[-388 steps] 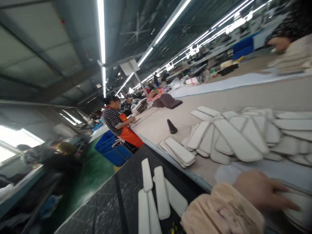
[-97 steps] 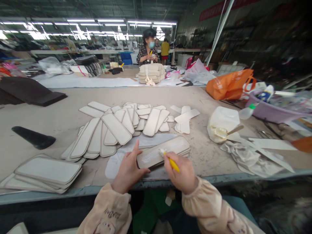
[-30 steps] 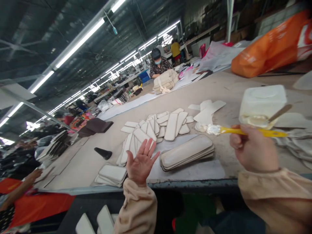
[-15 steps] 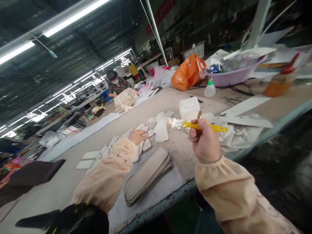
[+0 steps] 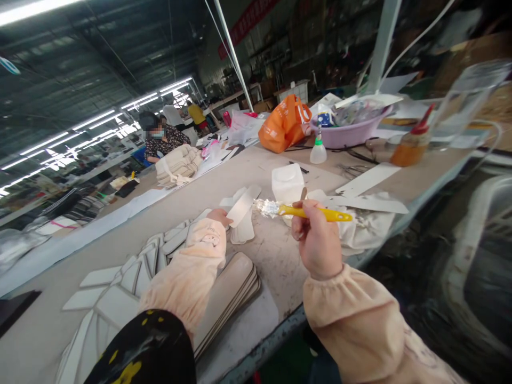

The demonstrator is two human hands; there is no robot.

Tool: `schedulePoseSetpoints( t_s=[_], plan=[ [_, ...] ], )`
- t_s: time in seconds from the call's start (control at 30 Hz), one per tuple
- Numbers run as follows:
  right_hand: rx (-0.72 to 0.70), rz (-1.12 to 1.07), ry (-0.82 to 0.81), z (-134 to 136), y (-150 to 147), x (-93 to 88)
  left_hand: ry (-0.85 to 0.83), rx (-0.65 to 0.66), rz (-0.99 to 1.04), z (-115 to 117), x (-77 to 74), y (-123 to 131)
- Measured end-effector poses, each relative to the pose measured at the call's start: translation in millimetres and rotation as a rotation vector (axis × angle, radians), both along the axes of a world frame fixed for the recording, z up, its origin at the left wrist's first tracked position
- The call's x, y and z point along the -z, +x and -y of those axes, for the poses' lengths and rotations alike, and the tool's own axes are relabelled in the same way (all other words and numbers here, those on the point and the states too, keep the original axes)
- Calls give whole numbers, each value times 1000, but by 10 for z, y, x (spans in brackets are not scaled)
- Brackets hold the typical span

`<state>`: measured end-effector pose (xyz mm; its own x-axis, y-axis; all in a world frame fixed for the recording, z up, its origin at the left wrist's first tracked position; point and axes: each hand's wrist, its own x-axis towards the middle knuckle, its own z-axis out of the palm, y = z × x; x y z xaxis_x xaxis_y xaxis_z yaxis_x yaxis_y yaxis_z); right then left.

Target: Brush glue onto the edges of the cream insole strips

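My right hand [image 5: 319, 237] is closed around the yellow handle of a brush [image 5: 334, 215], whose bristles are caked in white, glue-like paste. A short brown tip [image 5: 304, 194] pokes up behind those fingers; I cannot tell what it belongs to. My left hand [image 5: 220, 217] pinches the near end of a white rounded strip [image 5: 245, 205], lifted over a small pile of white pieces [image 5: 243, 232]. Close to the left sleeve lies a stack of long beige rounded pads [image 5: 230, 290]. Overlapping pale panels [image 5: 124, 288] spread out on the left.
A white plastic container [image 5: 287, 181] stands behind the brush. Farther back are an orange bag [image 5: 282, 125], a small green-necked bottle [image 5: 318, 153], a purple basin [image 5: 356, 133] and a red-tipped amber bottle [image 5: 412, 144]. Another person [image 5: 166, 140] sits across the table behind stacked pads [image 5: 178, 164].
My left hand has moved to the white pile and now has a strip lifted in its fingers. The right hand still grips the brush. My view has turned rightward.
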<state>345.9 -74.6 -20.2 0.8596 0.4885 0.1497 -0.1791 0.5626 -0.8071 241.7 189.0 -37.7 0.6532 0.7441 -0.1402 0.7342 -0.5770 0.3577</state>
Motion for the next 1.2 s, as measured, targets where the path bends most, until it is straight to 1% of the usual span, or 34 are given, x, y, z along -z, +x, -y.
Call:
schedulePoseSetpoints(
  t_s=[0.07, 0.1, 0.2, 0.27, 0.3, 0.37, 0.43, 0.53, 0.6, 0.67, 0.73, 0.8, 0.87, 0.93, 1.03, 1.2],
  plan=[
    [44, 88, -54, 4, -38, -10, -22, -144, 53, 66, -134, -117],
    [70, 136, -79, 9, -58, -16, -49, -179, 112, 127, -225, -209],
    [101, 274, -105, 11, -116, -10, -117, -218, 266, 436, -558, -625],
    [87, 367, -106, -13, -159, 30, -161, -224, 368, 729, -764, -986],
    [77, 423, -125, -32, -186, 58, -204, -224, 447, 887, -845, -1174],
    [54, 547, -200, -79, -253, 117, -262, -241, 518, 1198, -943, -1535],
    [25, 650, -273, -128, -339, 171, -321, -270, 548, 1467, -958, -1840],
    [-17, 661, -301, -190, -474, 238, -385, -321, 582, 1750, -872, -2158],
    [-36, 609, -298, -220, -549, 276, -406, -353, 605, 1862, -778, -2289],
    [-45, 590, -292, -247, -606, 308, -415, -397, 637, 1925, -663, -2381],
    [-51, 630, -304, -273, -653, 335, -400, -455, 663, 1957, -524, -2459],
    [-55, 713, -355, -300, -699, 357, -352, -522, 664, 1973, -372, -2529],
    [-69, 815, -455, -324, -748, 379, -269, -591, 617, 1985, -230, -2589],
    [-91, 901, -568, -347, -793, 408, -170, -639, 531, 1992, -120, -2631],
    [-116, 959, -692, -378, -836, 470, -69, -671, 407, 1989, -18, -2658],
    [-111, 1007, -789, -418, -836, 593, -74, -699, 293, 1961, 83, -2663]
  ],
)
